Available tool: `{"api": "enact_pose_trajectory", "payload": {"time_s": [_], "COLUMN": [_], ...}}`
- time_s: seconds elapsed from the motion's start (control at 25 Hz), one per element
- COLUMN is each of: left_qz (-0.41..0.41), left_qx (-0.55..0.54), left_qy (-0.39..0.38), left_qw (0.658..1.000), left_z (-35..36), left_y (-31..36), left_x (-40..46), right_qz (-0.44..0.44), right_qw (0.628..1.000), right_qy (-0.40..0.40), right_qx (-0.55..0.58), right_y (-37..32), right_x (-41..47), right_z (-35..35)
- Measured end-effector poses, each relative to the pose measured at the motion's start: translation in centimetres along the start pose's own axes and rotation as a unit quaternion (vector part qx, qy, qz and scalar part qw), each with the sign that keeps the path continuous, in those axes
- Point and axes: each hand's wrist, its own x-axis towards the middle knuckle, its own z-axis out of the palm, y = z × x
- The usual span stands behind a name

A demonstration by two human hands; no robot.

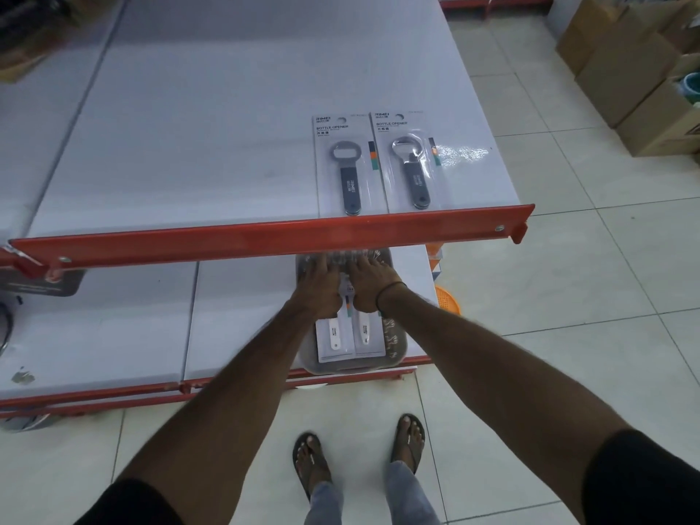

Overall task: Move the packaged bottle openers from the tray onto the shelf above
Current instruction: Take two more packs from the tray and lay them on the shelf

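Two packaged bottle openers with dark handles, one on the left (342, 168) and one on the right (409, 164), lie side by side on the upper white shelf (212, 145), near its right front corner. Below it, a clear plastic tray (396, 354) sits on the lower shelf and holds two packaged openers with white handles, a left one (335, 341) and a right one (365, 335). My left hand (316, 288) rests palm down on the left pack. My right hand (369, 286) rests on the right pack. The fingertips reach under the red shelf rail (265, 236), so the grip is hidden.
The lower shelf (113, 327) juts out at knee height, and my sandalled feet (360, 456) stand on the tiled floor before it. An orange basket (449, 299) sits at the shelf's right end. Cardboard boxes (636, 81) are stacked at the far right.
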Motion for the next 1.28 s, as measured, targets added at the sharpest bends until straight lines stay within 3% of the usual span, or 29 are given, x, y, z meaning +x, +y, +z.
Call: {"api": "enact_pose_trajectory", "payload": {"time_s": [0.12, 0.2, 0.36, 0.52, 0.64, 0.8, 1.16, 1.28], "left_qz": [-0.005, -0.018, 0.036, 0.022, 0.043, 0.074, 0.090, 0.042], "left_qx": [-0.025, -0.063, -0.230, -0.170, -0.219, -0.163, -0.179, -0.231], "left_qy": [0.074, 0.111, 0.153, 0.134, 0.133, 0.254, 0.410, 0.378], "left_qw": [0.997, 0.992, 0.960, 0.976, 0.966, 0.950, 0.890, 0.895], "left_z": [-0.9, -2.2, -4.7, -5.6, -7.4, -10.6, -24.9, -30.1], "left_y": [0.5, 0.7, 0.7, 1.5, 2.8, 4.1, 2.1, -0.3], "left_x": [-0.7, -1.3, -3.8, -8.8, -12.7, -17.1, -21.3, -18.5], "right_qz": [-0.004, -0.015, -0.014, -0.009, -0.010, -0.020, -0.102, -0.078], "right_qw": [0.999, 0.998, 0.990, 0.983, 0.981, 0.967, 0.892, 0.892], "right_qy": [0.001, 0.044, 0.130, 0.184, 0.191, 0.249, 0.398, 0.389], "right_qx": [-0.034, -0.041, -0.053, -0.004, 0.030, 0.057, 0.188, 0.217], "right_y": [-0.4, -0.7, -1.3, -2.5, -3.7, -5.1, -10.2, -10.7], "right_x": [-0.5, -0.8, -3.6, -9.3, -13.1, -17.4, -22.4, -19.1], "right_z": [-1.1, -2.5, -4.7, -4.7, -4.6, -7.1, -21.4, -26.9]}}
